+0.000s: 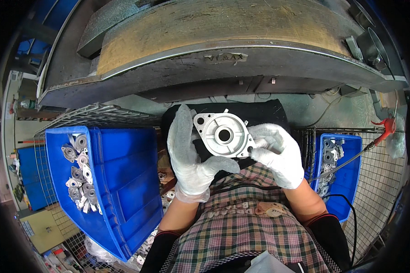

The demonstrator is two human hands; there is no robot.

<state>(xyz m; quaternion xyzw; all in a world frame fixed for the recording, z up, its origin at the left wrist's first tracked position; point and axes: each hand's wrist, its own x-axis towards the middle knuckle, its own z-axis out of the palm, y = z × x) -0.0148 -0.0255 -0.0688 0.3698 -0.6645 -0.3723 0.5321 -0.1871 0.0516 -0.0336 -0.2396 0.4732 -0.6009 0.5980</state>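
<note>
A silvery cast metal flange cover (234, 146) is held up in front of me, its round ribbed face with a central hole turned towards me. My right hand (278, 154), in a white glove, pinches its right ear between thumb and fingers. My left hand (187, 154), in a greyish-white glove, is spread in a wide C at the cover's left side, thumb below and fingers up. Whether the left fingers touch the cover's left ear is hard to make out. Behind the cover lies dark cloth over my lap.
A blue bin (123, 182) with several metal castings stands tilted at my left, another blue bin (354, 159) with castings at my right. Wire mesh cages (382, 182) surround both. A red air gun (387, 129) hangs at the right. A metal-edged workbench (223, 32) spans ahead.
</note>
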